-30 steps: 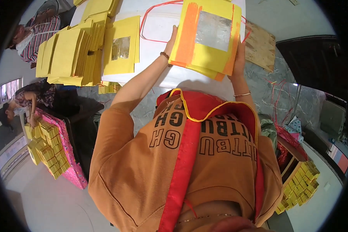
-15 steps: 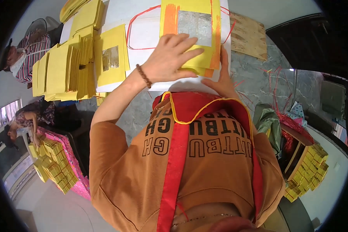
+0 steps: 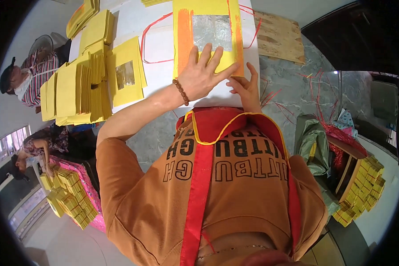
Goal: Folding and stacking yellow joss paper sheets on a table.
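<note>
stacks stand left of red string; left hand splayed on yellow sheets, right hand unclenched

The left forearm slanted inward to a palm-down left hand, fingers spread; the right hand seemed loosely bent, partly foreshortened.

Head-worn fisheye looks down, close over torso and tabletop

I'm seeing gray marbly floor right of center, a bright window at the left edge, white table up top, plywood board upper right.
</note>
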Available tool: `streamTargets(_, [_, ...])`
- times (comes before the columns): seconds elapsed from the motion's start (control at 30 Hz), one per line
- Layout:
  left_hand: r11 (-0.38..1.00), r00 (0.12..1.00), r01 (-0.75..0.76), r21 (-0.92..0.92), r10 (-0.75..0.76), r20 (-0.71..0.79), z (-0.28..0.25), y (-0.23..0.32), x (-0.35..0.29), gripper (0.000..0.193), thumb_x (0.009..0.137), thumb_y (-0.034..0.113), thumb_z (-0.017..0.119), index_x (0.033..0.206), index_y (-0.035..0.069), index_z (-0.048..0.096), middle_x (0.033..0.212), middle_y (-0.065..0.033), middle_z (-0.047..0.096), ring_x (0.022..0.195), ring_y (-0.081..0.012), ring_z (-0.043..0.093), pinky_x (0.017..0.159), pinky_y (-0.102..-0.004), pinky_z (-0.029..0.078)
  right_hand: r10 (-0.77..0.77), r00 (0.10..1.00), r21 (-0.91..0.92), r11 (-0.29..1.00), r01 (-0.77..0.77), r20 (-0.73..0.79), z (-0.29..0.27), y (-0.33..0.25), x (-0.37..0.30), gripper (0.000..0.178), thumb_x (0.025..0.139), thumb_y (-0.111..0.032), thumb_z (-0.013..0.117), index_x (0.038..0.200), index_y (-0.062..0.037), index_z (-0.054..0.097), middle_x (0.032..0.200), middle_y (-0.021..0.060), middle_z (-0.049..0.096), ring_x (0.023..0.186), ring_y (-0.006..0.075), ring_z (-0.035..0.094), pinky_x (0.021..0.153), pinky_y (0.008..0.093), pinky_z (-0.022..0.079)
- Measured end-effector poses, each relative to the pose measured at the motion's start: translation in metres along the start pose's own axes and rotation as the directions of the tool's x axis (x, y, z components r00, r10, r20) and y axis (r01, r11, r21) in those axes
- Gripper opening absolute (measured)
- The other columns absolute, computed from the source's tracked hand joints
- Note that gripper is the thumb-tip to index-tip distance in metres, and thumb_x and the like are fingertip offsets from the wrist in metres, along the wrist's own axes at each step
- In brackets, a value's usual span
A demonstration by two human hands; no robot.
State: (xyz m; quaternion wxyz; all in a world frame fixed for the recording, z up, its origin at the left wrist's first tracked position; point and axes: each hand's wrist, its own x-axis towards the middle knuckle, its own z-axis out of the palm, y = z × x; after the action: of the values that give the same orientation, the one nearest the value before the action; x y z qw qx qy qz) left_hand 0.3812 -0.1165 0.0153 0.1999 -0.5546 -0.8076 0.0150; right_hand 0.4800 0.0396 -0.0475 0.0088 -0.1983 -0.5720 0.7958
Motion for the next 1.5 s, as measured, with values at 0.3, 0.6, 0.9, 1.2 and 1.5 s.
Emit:
streamTargets(0.3, [0.967,0.998,-0.060,-0.247,0.060,-0.010,-0.003,-0.027,0.008,0.062,0.074,0.022,0.063,0.133,0.017,0.040,0.106,-0.0135,0.055,0.093,-0.0244,0.058,0.071,-0.0349,0.050,0.018,1.000,-0.028,0.999,-0.018,0.004,0.001,-0.006,0.005,0.077,0.081,-0.014,0.067,0.139,-0.0093,0.017,0.095,0.0095,0.064,0.082,0.0105,0.058,0.069,0.0226,0.042])
streamTargets(0.6, [0.915,0.967,0.026,-0.403,-0.125,-0.220,-0.016,-0.052,0.018,0.059,0.071,0.005,0.061,0.128,0.011,0.045,0.077,-0.0090,0.058,0.061,-0.0210,0.056,0.052,-0.0319,0.049,-0.049,0.999,-0.101,0.994,0.048,-0.002,0.003,-0.040,-0.005,0.069,0.082,-0.013,0.064,0.138,-0.0076,0.023,0.071,0.0050,0.063,0.062,0.0085,0.056,0.057,0.0229,0.043])
streamTargets(0.9, [0.987,0.959,-0.003,-0.163,-0.043,-0.280,-0.026,-0.058,0.027,0.058,0.075,0.009,0.063,0.130,0.012,0.045,0.095,-0.0135,0.061,0.073,-0.0245,0.058,0.063,-0.0316,0.049,-0.134,0.991,-0.255,0.959,0.125,-0.018,-0.006,-0.045,0.022,0.059,0.083,-0.010,0.059,0.135,-0.0050,0.032,0.067,0.0042,0.062,0.062,0.0059,0.053,0.058,0.0211,0.039])
streamTargets(1.2, [0.987,0.978,-0.158,-0.022,0.153,-0.144,-0.008,-0.029,0.016,0.052,0.074,0.011,0.052,0.126,0.016,0.049,0.096,-0.0140,0.057,0.077,-0.0195,0.054,0.061,-0.0286,0.043,-0.061,0.998,-0.191,0.980,0.061,0.005,-0.010,-0.037,0.030,0.049,0.086,-0.008,0.051,0.133,-0.0045,0.037,0.067,0.0026,0.060,0.061,0.0074,0.053,0.057,0.0211,0.039])
streamTargets(1.5, [0.995,0.997,-0.059,-0.083,0.054,-0.051,-0.003,-0.016,0.011,0.051,0.073,0.019,0.058,0.123,0.019,0.051,0.098,-0.0062,0.053,0.086,-0.0178,0.051,0.067,-0.0294,0.042,0.012,1.000,-0.187,0.982,-0.012,-0.002,-0.014,-0.043,0.030,0.039,0.090,-0.013,0.049,0.128,-0.0049,0.046,0.062,-0.0018,0.053,0.058,0.0046,0.047,0.053,0.0180,0.035])
